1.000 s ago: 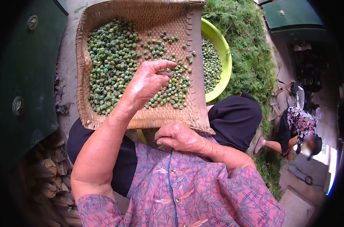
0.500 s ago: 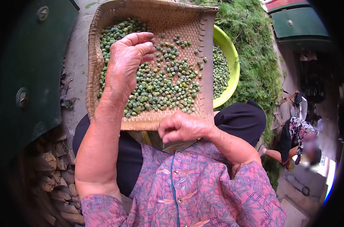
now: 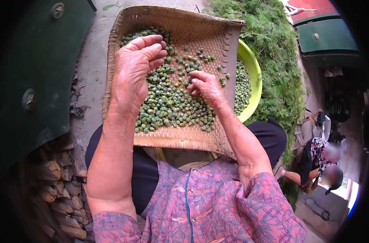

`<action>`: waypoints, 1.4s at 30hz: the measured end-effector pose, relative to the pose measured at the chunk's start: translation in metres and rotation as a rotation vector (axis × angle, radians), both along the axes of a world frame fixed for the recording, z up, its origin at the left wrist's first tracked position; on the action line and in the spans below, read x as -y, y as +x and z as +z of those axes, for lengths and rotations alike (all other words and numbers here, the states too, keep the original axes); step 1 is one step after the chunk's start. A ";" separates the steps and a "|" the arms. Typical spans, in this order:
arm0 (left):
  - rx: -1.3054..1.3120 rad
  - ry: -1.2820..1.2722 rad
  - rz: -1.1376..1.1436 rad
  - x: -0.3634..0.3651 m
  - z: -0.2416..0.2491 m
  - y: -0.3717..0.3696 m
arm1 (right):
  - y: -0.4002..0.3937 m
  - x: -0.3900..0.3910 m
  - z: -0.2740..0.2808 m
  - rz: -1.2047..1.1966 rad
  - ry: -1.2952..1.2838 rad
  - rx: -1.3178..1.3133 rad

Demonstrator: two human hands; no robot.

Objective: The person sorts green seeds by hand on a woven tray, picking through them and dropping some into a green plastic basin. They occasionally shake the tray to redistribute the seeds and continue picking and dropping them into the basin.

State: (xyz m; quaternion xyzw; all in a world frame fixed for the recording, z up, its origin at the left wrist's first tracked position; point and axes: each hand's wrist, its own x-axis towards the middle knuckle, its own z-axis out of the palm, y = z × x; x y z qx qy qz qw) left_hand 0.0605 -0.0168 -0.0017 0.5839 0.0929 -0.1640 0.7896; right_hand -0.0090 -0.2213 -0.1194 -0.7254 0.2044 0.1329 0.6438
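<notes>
A woven scoop-shaped basket [image 3: 192, 30] lies over my lap, with many small green round pods [image 3: 164, 101] spread on its floor. Over its left part is my left hand [image 3: 138, 60], fingers bent together and thumb near the fingertips; anything between them is too small to name. My right hand [image 3: 204, 86] is over the pods near the basket's flat right edge, its fingers curled in towards the thumb, and their grip is hidden. Beside that edge, partly under it, a yellow-green basin [image 3: 255, 77] holds more green pods.
Cut green branches [image 3: 273, 60] cover the ground on the right. A dark green cabinet [image 3: 38, 60] stands at the left, above split firewood [image 3: 61, 190]. At the far right another person [image 3: 320, 156] bends over, beyond the branches.
My right hand has moved up from the basket's near edge to over the pods. My left hand keeps nearly the same pose. The basket appears lower and further right in view.
</notes>
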 end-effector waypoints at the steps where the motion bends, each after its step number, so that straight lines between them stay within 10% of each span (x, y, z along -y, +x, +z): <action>1: 0.001 0.001 0.008 -0.002 0.001 0.001 | 0.007 0.001 0.001 -0.081 -0.122 0.052; 6: 0.005 -0.025 0.029 -0.006 0.003 0.003 | 0.041 -0.006 -0.015 -0.043 -0.791 0.612; 13: -0.005 -0.037 0.032 -0.005 0.004 0.003 | 0.062 -0.035 -0.033 0.035 -1.276 0.693; 42: 0.003 -0.058 0.026 -0.004 0.004 0.003 | 0.071 -0.022 -0.043 0.023 -1.016 0.630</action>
